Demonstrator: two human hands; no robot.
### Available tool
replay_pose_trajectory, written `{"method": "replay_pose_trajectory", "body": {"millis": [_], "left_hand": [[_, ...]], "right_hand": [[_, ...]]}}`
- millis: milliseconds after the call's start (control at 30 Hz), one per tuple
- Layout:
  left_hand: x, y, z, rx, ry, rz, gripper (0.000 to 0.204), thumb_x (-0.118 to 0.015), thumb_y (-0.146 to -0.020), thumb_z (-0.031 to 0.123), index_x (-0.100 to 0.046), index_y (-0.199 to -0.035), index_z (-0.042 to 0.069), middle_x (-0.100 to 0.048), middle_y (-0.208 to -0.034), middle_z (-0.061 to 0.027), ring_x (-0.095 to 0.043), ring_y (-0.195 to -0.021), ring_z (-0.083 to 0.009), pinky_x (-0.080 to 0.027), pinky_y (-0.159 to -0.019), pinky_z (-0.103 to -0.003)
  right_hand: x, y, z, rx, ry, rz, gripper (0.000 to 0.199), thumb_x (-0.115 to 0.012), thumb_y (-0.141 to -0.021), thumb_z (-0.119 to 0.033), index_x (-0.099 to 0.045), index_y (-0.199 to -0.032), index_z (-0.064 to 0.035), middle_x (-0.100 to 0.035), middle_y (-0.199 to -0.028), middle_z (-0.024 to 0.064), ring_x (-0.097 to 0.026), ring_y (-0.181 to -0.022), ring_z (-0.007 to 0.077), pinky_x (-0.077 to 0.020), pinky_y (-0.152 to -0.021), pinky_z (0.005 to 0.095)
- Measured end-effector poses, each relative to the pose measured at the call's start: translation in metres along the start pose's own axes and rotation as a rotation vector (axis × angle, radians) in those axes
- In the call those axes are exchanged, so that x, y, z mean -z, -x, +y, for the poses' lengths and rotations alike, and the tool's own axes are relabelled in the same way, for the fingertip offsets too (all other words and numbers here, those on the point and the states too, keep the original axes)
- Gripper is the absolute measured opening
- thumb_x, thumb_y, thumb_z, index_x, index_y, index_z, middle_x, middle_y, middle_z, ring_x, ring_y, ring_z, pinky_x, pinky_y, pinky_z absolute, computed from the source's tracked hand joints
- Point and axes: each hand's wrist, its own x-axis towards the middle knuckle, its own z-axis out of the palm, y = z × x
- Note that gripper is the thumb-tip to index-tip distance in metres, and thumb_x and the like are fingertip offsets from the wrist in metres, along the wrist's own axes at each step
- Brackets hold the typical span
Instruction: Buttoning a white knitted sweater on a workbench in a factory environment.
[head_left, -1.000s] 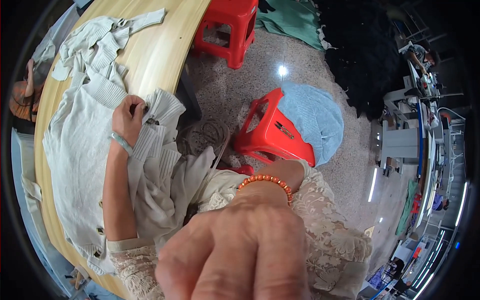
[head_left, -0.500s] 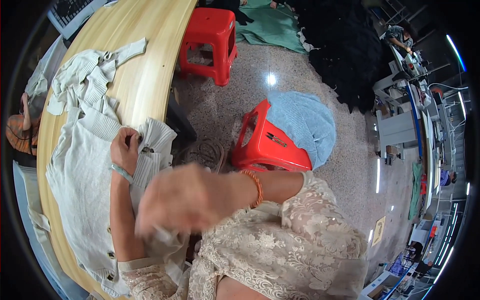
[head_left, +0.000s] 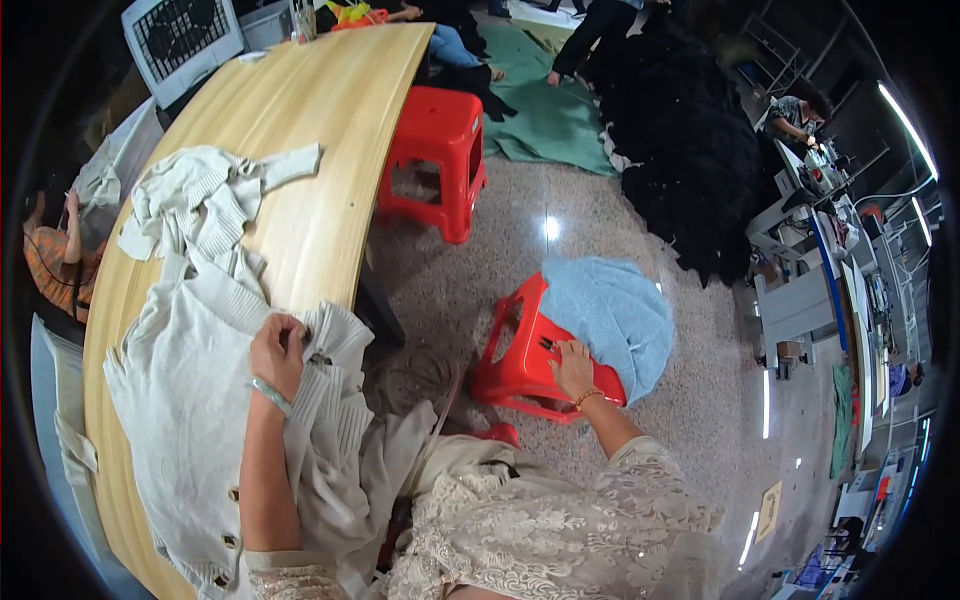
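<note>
My left hand [head_left: 277, 352] is closed in a pinch on the ribbed edge of a cream knit cardigan [head_left: 180, 390], beside a dark button. The cardigan is spread over the table edge and hangs down toward my lap, with several dark buttons along its front. My right hand [head_left: 573, 372] rests on the red stool [head_left: 507, 372] to the right, its fingers bent over a pair of dark thread snips [head_left: 548, 344]. Only the tips of the snips show; the fingers cover the handles. A light blue knit garment [head_left: 615, 320] lies over the same stool, touching that hand's side.
The wooden table [head_left: 310, 230] curves along the left. Another red stool [head_left: 436, 150] stands by its far end. A black fabric heap [head_left: 690, 160] and green cloth [head_left: 545, 110] lie on the floor ahead. Other people work nearby, one at a machine [head_left: 825, 170] on the right.
My right hand has moved from above my lap out to the right, onto the snips on the stool. My left hand keeps its pinch on the cardigan. The view has tilted upward.
</note>
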Motion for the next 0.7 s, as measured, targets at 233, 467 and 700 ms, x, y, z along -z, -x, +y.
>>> {"method": "replay_pose_trajectory", "body": {"millis": [233,467,700], "left_hand": [[-0.002,0.008,0.000,0.007,0.008,0.019,0.002,-0.059,-0.083,-0.001,-0.060,-0.083,0.000,-0.062,-0.072,-0.0143,-0.062,-0.064,-0.0267,-0.049,-0.062,-0.034],[-0.005,0.001,-0.006,-0.023,-0.039,0.017,0.005,-0.060,-0.087,0.004,-0.060,-0.089,-0.001,-0.062,-0.072,-0.0126,-0.061,-0.065,-0.0190,-0.049,-0.064,-0.031],[-0.004,-0.001,0.004,0.050,0.001,0.055,0.005,-0.062,-0.085,0.006,-0.062,-0.087,0.002,-0.064,-0.075,-0.0150,-0.063,-0.068,-0.0286,-0.050,-0.064,-0.036]], "right_hand": [[-0.016,-0.013,0.027,-0.286,-0.306,-0.139,0.020,-0.069,-0.080,-0.017,-0.062,-0.097,-0.0081,-0.064,-0.093,0.0143,-0.061,-0.090,0.0340,-0.0498,-0.079,0.0458],[-0.026,-0.028,0.009,-0.149,-0.816,-0.264,0.024,-0.047,-0.101,-0.021,-0.056,-0.086,-0.0051,-0.058,-0.067,0.0017,-0.056,-0.055,0.0087,-0.0441,-0.048,0.0248],[0.074,-0.071,-0.166,-0.045,-1.190,-0.674,0.028,-0.049,-0.101,-0.027,-0.061,-0.114,-0.0060,-0.054,-0.076,-0.0035,-0.046,-0.054,0.0035,-0.0385,-0.047,0.0200]]}}
